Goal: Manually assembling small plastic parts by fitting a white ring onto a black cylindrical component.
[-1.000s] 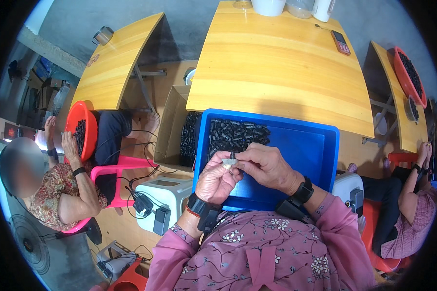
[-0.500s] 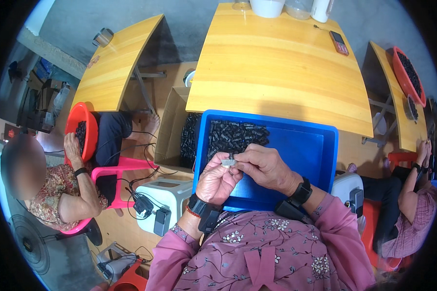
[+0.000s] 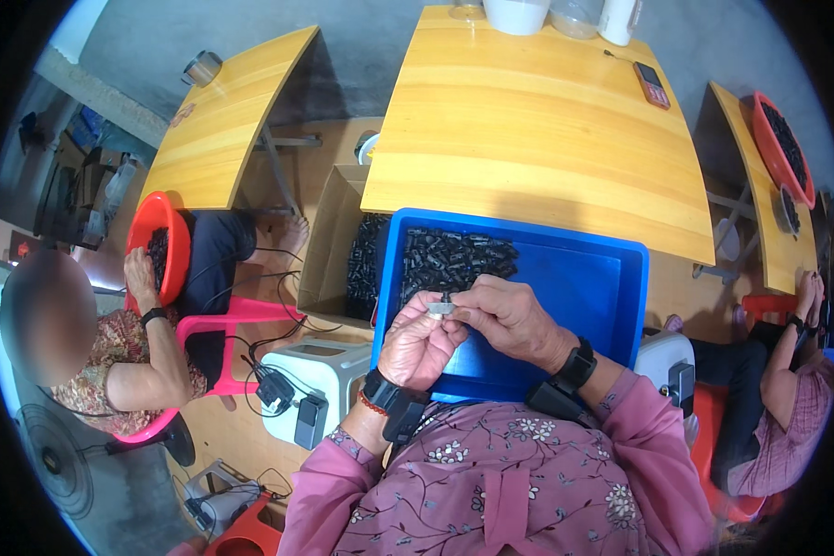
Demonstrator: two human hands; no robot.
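Over the blue tray (image 3: 565, 243), both my hands meet at the fingertips. My left hand (image 3: 415, 347) is closed in a pinch on a small grey flat piece (image 3: 442, 309). Against it my right hand (image 3: 511, 320) pinches a small black part (image 3: 447, 296), mostly covered by the fingers. What kind of thing either piece is, I cannot make out. Behind my hands, a heap of small black parts (image 3: 445, 259) fills the tray's left side.
A wooden table (image 3: 537, 130) stands beyond the tray, with a phone (image 3: 651, 85) on it. A cardboard box (image 3: 329, 250) of black parts is at the left. Co-workers sit on both sides with red basins (image 3: 178, 243). A white stool (image 3: 292, 371) carries cables.
The view has shifted slightly, so the scene sits a little farther right. My hands keep nearly the same pose, pinching the same small pieces.
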